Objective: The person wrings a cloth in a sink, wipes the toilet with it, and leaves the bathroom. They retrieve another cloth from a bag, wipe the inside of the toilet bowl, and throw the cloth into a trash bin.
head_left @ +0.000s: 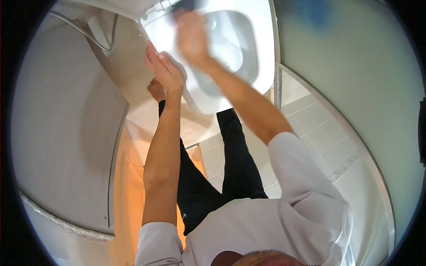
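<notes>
A white toilet (266,66) is in front of me, its bowl opening facing up and water at the bottom. My left hand (166,71) lies with stretched fingers against the left edge of the white toilet seat (206,104). Over the seat's back left part, close to the hinge (162,6), is my right hand (193,40), smeared by motion. Its fingers are closed around a dark grey thing (185,6), cloth- or sponge-like, too blurred to name for sure. The hand hides part of the seat and bowl.
On the right stands a frosted glass panel (350,75) with a metal frame, a blurred blue patch on it. A grey cabinet panel (66,119) is on the left, with a hose (80,29) above it. My bare foot (156,90) is beside the toilet on the floor.
</notes>
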Action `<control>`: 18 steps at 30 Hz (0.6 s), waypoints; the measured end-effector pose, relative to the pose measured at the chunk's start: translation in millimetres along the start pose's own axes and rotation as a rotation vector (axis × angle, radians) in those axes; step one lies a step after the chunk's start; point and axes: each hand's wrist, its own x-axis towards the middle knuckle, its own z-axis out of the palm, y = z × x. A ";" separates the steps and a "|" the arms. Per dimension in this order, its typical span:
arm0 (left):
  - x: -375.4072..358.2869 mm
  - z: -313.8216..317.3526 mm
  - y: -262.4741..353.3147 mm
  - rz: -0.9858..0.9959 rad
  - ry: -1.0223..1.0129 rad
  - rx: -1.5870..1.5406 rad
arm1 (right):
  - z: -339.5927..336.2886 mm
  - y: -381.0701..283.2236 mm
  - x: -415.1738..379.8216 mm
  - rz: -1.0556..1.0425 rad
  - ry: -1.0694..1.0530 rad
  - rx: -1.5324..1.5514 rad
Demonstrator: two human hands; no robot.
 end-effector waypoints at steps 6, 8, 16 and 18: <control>-64.5 -68.4 -27.8 -0.733 0.394 -0.420 | -57.1 -75.0 6.2 0.288 -0.123 0.772; -102.2 -104.6 -48.9 -0.727 0.278 -0.253 | -72.2 -18.4 40.2 0.226 -0.035 0.367; -149.4 -168.6 -90.1 -0.982 0.109 -0.157 | -37.1 -84.7 -82.4 -0.161 -0.415 -0.061; -138.3 -180.0 -85.0 -1.051 0.121 -0.265 | -71.2 -99.1 -149.5 -0.068 -0.546 0.011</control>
